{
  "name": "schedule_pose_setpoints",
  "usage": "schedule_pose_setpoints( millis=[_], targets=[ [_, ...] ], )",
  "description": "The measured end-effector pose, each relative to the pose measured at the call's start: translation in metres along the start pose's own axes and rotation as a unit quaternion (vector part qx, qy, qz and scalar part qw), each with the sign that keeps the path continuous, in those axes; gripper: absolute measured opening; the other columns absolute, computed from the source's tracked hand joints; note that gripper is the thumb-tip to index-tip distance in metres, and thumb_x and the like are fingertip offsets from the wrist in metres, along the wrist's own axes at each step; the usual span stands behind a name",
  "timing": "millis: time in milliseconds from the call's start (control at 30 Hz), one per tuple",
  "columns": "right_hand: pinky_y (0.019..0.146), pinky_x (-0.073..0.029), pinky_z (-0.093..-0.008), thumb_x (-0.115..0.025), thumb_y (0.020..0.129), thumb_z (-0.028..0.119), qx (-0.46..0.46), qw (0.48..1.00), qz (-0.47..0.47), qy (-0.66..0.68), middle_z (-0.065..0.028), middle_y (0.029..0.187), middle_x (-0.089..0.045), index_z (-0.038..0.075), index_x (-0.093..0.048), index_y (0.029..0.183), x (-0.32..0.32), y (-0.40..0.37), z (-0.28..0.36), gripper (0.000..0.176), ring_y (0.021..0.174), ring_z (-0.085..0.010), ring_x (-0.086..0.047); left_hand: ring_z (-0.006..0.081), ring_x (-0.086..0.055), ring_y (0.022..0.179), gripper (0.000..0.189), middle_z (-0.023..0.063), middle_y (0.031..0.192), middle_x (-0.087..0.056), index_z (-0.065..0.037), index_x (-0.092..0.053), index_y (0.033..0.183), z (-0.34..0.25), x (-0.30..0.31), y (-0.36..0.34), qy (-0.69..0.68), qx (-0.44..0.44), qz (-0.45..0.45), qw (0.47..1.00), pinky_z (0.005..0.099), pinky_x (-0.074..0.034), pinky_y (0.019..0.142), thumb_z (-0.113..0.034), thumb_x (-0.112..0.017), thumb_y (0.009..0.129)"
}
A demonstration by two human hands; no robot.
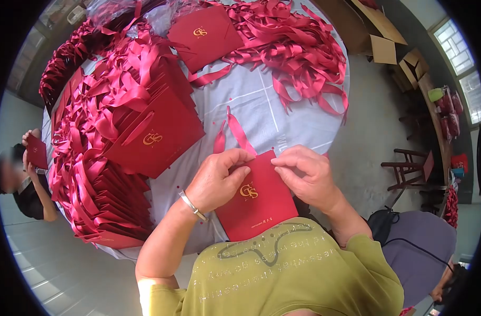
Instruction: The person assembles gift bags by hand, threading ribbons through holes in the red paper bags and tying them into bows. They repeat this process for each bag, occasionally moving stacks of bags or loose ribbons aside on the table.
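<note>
A red paper bag point(259, 203) with a gold emblem lies flat at the table's near edge, against my shirt. My left hand point(226, 176) is pinched at the bag's upper left corner, where a pink ribbon point(239, 132) runs up onto the cloth. At the upper right corner my right hand point(306, 174) has thumb and forefinger pressed together; what lies between those fingertips is too small to make out. A second strip of ribbon lies just left of the first.
Stacked red bags point(164, 134) with ribbons fill the table's left side. Another red bag point(202, 38) and a ribbon pile point(298, 42) lie at the far side. A person point(27, 179) at the left holds a red item. Chair point(409, 167) and cartons point(382, 48) stand right.
</note>
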State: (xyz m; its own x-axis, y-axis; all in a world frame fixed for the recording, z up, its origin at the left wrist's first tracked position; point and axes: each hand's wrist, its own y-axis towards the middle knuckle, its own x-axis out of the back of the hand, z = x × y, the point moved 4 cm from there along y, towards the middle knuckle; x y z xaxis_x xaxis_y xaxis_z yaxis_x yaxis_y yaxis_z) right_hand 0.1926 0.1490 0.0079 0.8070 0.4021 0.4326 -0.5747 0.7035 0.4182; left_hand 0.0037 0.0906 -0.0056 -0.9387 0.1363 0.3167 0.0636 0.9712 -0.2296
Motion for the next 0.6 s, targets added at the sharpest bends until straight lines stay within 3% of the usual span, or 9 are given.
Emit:
schedule_pose_setpoints(
  millis=[300, 600],
  targets=[
    [0.06, -0.051, -0.0327, -0.075, 0.072, -0.007, 0.109, 0.991, 0.008, -0.078, -0.0107, 0.079, -0.066, 0.0, -0.068, 0.089, -0.016, 0.008, 0.011, 0.02, 0.071, -0.0246, -0.065, 0.0067, -0.06, 0.08, 0.017, 0.0061, 0.087, -0.071, 0.004, -0.065, 0.108, 0.0, 0.0, -0.001, -0.005, 0.003, -0.028, 1.0, 0.0258, -0.051, 0.074, -0.003, -0.062, 0.092],
    [0.063, -0.053, -0.0377, -0.074, 0.072, -0.002, 0.135, 0.969, 0.084, -0.192, -0.0106, 0.084, -0.062, 0.002, -0.063, 0.09, -0.025, 0.01, 0.02, 0.021, 0.073, -0.027, -0.063, 0.0078, -0.062, 0.08, 0.017, 0.0071, 0.087, -0.071, 0.005, -0.066, 0.106, 0.007, -0.001, -0.002, 0.003, -0.005, -0.057, 0.998, 0.0261, -0.052, 0.073, -0.003, -0.062, 0.092]
  ],
)
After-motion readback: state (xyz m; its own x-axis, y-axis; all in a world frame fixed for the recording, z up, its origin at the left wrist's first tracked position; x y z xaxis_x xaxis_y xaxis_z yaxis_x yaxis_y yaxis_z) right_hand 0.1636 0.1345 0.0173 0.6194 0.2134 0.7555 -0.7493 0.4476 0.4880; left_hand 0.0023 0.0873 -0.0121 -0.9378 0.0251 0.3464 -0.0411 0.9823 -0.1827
